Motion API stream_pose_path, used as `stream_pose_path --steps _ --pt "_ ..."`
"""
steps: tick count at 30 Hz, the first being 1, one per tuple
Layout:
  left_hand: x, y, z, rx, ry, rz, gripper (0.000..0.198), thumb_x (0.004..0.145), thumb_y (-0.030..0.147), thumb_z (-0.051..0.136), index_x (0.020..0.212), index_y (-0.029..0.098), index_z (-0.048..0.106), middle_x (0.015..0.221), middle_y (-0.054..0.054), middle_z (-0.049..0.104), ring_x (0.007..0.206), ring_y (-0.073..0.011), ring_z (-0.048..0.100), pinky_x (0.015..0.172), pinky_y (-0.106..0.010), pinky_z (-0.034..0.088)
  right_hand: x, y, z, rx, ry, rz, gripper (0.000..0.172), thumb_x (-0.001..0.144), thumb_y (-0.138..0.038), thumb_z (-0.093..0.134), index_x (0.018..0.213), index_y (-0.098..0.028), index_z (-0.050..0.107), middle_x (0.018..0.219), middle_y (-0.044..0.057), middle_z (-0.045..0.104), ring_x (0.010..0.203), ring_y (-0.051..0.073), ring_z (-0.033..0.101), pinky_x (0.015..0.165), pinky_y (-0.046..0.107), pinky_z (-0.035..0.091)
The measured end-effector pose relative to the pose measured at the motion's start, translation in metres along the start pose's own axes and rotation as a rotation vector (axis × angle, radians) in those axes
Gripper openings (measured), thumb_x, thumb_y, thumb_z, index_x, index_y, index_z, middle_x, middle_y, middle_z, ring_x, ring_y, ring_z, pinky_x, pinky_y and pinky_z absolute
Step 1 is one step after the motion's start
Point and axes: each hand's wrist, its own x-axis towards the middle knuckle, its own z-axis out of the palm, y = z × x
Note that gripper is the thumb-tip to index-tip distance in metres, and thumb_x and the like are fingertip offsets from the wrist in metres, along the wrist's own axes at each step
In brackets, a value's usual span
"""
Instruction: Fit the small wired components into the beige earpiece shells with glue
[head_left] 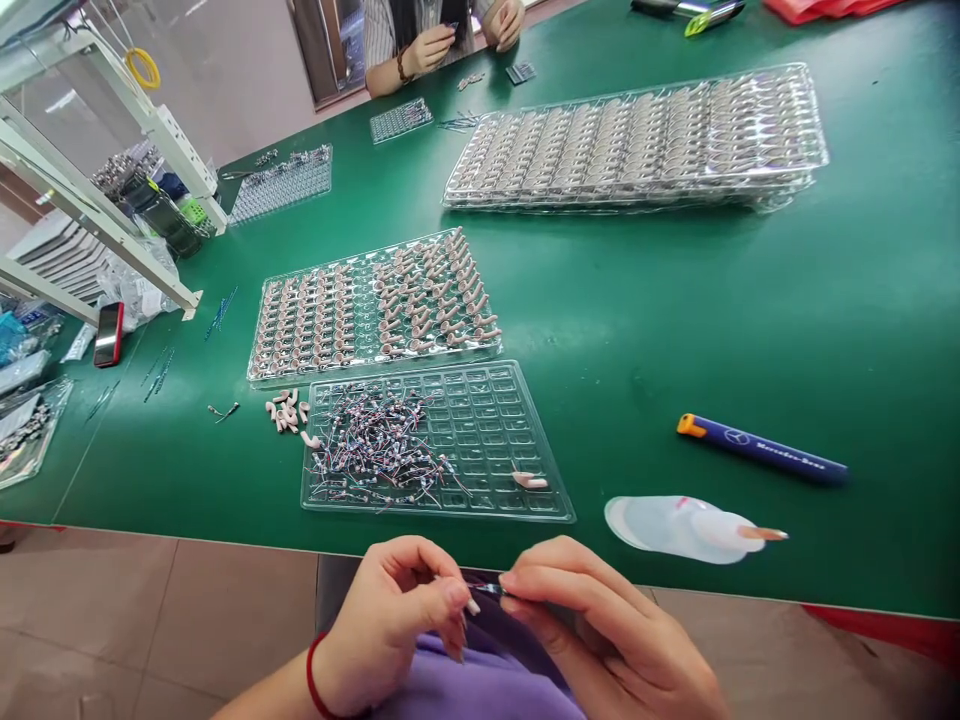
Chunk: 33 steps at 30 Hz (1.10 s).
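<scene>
Just over my lap, in front of the table edge, my right hand (pixel 600 620) pinches a small wired electronic part (pixel 491 589) between thumb and fingertips. Thin dark and reddish wires lead from it towards my left hand (pixel 405 620), whose thumb and forefinger are closed together. A pale tip shows at the left fingertips; what they grip is too small to make out. Beyond the hands, a clear plastic tray (pixel 544 505) holds a tangled heap of similar wired parts (pixel 379 440). One pale pink curved piece (pixel 530 481) lies at its right side.
Loose pink pieces (pixel 285 411) lie left of the tray. Behind stand a filled tray (pixel 307 315) and stacked trays (pixel 637 140). A blue lighter-like stick (pixel 761 450) and a translucent bottle (pixel 679 527) lie right. A phone (pixel 109 334) lies left; another person's hands (pixel 431 48) work opposite.
</scene>
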Motion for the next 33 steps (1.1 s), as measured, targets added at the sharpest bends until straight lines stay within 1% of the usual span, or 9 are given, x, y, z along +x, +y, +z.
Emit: stream_pose_path --steps 5,7,10,16,20,22,27,29,33 --pt "-0.002 0.005 -0.003 -0.052 0.08 0.032 0.036 0.059 0.04 0.085 0.059 0.014 0.06 0.049 0.003 0.056 0.039 -0.0062 0.048 0.04 -0.017 0.042 0.003 -0.003 0.0 0.017 0.034 0.037 0.022 0.083 -0.006 0.059 0.093 -0.024 0.064 0.077 0.002 0.063 0.067 0.013 0.063 0.057 0.018 0.054" --pt "-0.002 0.004 -0.006 0.004 0.106 0.082 0.031 0.062 0.038 0.084 0.063 0.014 0.065 0.053 0.002 0.059 0.043 -0.0069 0.051 0.044 -0.018 0.045 0.005 -0.004 0.001 0.049 0.081 0.075 0.016 0.085 -0.01 0.061 0.091 -0.024 0.064 0.076 0.002 0.063 0.068 0.013 0.064 0.059 0.018 0.055" --pt "-0.002 0.001 -0.008 0.155 0.073 0.149 0.025 0.064 0.034 0.084 0.077 0.015 0.074 0.064 -0.001 0.064 0.051 -0.0089 0.057 0.052 -0.021 0.048 0.005 -0.004 0.004 0.136 0.115 0.138 0.004 0.085 -0.02 0.065 0.086 -0.024 0.066 0.073 0.003 0.063 0.066 0.014 0.064 0.057 0.018 0.055" --pt "-0.006 0.006 -0.004 0.483 0.092 0.476 0.01 0.071 0.03 0.08 0.078 0.024 0.08 0.068 -0.004 0.066 0.06 -0.0124 0.057 0.057 -0.023 0.046 -0.001 -0.001 0.009 0.245 0.021 0.362 0.008 0.085 -0.03 0.065 0.082 -0.023 0.067 0.073 0.003 0.062 0.064 0.014 0.063 0.056 0.019 0.055" --pt "-0.01 0.016 -0.008 0.665 0.023 0.557 0.008 0.076 0.024 0.076 0.083 0.025 0.079 0.072 -0.005 0.068 0.063 -0.0132 0.059 0.06 -0.023 0.047 0.004 -0.004 0.005 0.206 -0.052 0.362 0.012 0.085 -0.031 0.064 0.078 -0.022 0.066 0.069 0.002 0.062 0.06 0.013 0.061 0.054 0.019 0.053" --pt "-0.012 0.02 -0.011 0.693 0.012 0.564 0.006 0.077 0.023 0.074 0.081 0.023 0.079 0.071 -0.005 0.068 0.063 -0.0136 0.059 0.061 -0.024 0.046 0.008 -0.005 0.002 0.162 -0.085 0.346 0.017 0.086 -0.033 0.063 0.075 -0.021 0.066 0.066 0.002 0.061 0.058 0.013 0.06 0.052 0.019 0.051" --pt "-0.013 0.025 -0.017 0.584 0.11 0.548 0.01 0.076 0.027 0.075 0.068 0.02 0.075 0.065 -0.004 0.064 0.062 -0.0129 0.056 0.058 -0.022 0.044 0.005 0.0 -0.003 0.148 -0.077 0.374 0.018 0.088 -0.035 0.061 0.077 -0.022 0.066 0.069 0.002 0.062 0.061 0.013 0.06 0.054 0.019 0.051" --pt "-0.011 0.022 -0.018 0.483 0.09 0.452 0.015 0.076 0.031 0.075 0.069 0.019 0.076 0.065 -0.004 0.065 0.061 -0.0126 0.057 0.058 -0.022 0.045 0.003 0.001 -0.004 0.141 -0.082 0.357 0.016 0.088 -0.033 0.061 0.078 -0.022 0.066 0.071 0.002 0.062 0.062 0.013 0.06 0.055 0.019 0.052" --pt "-0.007 0.012 -0.018 0.184 0.019 0.175 0.021 0.079 0.037 0.072 0.086 0.018 0.076 0.076 -0.006 0.071 0.067 -0.015 0.066 0.059 -0.023 0.051 0.006 -0.002 -0.005 0.052 -0.039 0.191 0.006 0.086 -0.02 0.062 0.082 -0.023 0.065 0.072 0.002 0.064 0.064 0.013 0.063 0.056 0.019 0.053"
